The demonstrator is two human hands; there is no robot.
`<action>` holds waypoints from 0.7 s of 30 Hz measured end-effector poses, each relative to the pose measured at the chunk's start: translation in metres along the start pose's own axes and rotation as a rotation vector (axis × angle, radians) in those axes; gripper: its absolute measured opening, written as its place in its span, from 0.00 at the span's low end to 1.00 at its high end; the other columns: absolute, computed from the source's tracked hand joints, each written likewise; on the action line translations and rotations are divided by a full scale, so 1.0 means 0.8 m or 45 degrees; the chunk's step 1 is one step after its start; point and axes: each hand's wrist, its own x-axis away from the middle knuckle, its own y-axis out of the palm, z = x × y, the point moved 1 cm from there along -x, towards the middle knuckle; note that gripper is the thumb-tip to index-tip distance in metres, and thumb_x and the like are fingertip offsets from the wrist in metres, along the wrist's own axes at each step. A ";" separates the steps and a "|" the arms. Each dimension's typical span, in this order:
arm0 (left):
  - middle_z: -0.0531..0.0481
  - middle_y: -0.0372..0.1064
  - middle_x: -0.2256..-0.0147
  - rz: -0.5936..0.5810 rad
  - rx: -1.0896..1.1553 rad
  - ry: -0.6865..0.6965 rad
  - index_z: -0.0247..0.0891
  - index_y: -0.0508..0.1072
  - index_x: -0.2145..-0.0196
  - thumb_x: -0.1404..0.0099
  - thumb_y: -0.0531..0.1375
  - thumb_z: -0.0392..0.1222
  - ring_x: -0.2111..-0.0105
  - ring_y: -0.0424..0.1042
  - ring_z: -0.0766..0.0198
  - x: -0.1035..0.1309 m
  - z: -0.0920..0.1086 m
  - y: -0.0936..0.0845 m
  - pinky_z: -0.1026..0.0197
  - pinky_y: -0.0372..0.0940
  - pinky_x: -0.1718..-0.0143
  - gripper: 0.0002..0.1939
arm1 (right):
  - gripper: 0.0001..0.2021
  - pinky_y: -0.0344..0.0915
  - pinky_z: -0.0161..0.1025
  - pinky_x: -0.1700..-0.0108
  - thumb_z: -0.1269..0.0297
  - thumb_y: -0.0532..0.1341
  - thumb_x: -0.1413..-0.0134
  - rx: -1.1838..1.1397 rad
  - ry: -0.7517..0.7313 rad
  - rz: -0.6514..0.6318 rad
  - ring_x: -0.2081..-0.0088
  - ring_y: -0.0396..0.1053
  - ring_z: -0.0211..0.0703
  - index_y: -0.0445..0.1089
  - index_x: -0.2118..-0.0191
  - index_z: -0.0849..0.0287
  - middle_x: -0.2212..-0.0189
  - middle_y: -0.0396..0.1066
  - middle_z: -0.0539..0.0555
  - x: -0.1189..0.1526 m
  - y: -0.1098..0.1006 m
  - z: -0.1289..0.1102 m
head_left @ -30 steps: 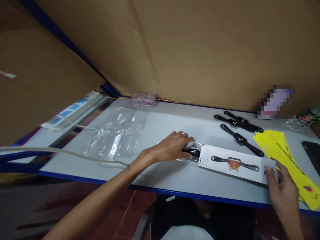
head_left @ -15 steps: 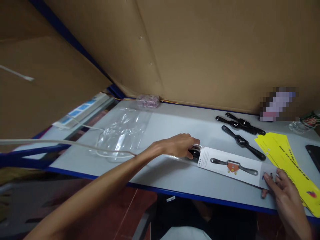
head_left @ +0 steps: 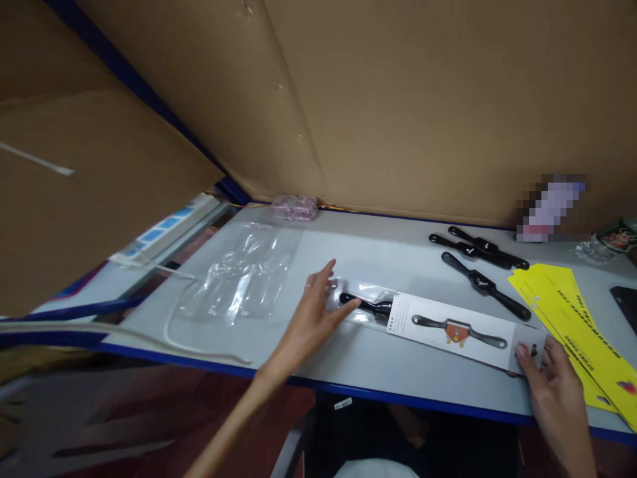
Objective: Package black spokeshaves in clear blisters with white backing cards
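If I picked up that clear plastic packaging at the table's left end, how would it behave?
The clear plastic packaging would probably be floppy and light, since it looks thin, wrinkled and see-through. Its glossy surface may be slippery, so a push might slide it over the table.

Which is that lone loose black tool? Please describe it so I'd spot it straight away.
On the pale table, look right to the yellow cards. Just left of them, a farther pair of black tools lies bunched together. The lone black tool has a handle at each end too, but slants by itself, nearer the person.
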 end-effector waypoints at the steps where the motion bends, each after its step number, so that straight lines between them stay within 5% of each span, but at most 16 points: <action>1: 0.42 0.67 0.45 0.030 0.083 -0.039 0.48 0.56 0.29 0.36 0.67 0.55 0.46 0.71 0.51 0.011 -0.007 0.012 0.42 0.67 0.42 0.43 | 0.28 0.62 0.49 0.38 0.42 0.69 0.51 0.015 -0.014 0.008 0.45 0.70 0.55 0.68 0.51 0.55 0.50 0.72 0.56 0.000 0.001 -0.002; 6: 0.44 0.71 0.50 0.183 0.420 -0.161 0.43 0.59 0.32 0.38 0.68 0.55 0.47 0.72 0.53 0.028 -0.001 0.049 0.42 0.63 0.37 0.42 | 0.29 0.54 0.54 0.33 0.41 0.64 0.45 0.146 -0.143 0.100 0.41 0.67 0.59 0.68 0.46 0.57 0.48 0.72 0.60 0.007 0.012 -0.010; 11: 0.39 0.70 0.43 0.077 0.728 -0.283 0.41 0.61 0.35 0.37 0.66 0.56 0.39 0.70 0.49 0.040 0.018 0.049 0.42 0.60 0.33 0.38 | 0.34 0.63 0.52 0.39 0.37 0.61 0.43 0.161 -0.104 -0.068 0.46 0.71 0.58 0.66 0.40 0.57 0.48 0.74 0.61 0.029 0.044 -0.019; 16: 0.41 0.55 0.29 0.014 0.814 -0.370 0.43 0.60 0.32 0.39 0.66 0.50 0.27 0.52 0.47 0.061 0.027 0.053 0.44 0.50 0.26 0.40 | 0.42 0.71 0.50 0.48 0.34 0.58 0.42 0.269 -0.146 -0.146 0.49 0.74 0.58 0.57 0.31 0.58 0.45 0.73 0.65 0.051 0.089 -0.045; 21: 0.43 0.53 0.27 -0.002 0.849 -0.354 0.42 0.56 0.29 0.39 0.64 0.45 0.26 0.47 0.48 0.062 0.026 0.057 0.43 0.45 0.24 0.43 | 0.44 0.71 0.53 0.46 0.33 0.54 0.40 0.400 -0.230 -0.157 0.47 0.74 0.61 0.56 0.31 0.64 0.42 0.71 0.70 0.044 0.098 -0.048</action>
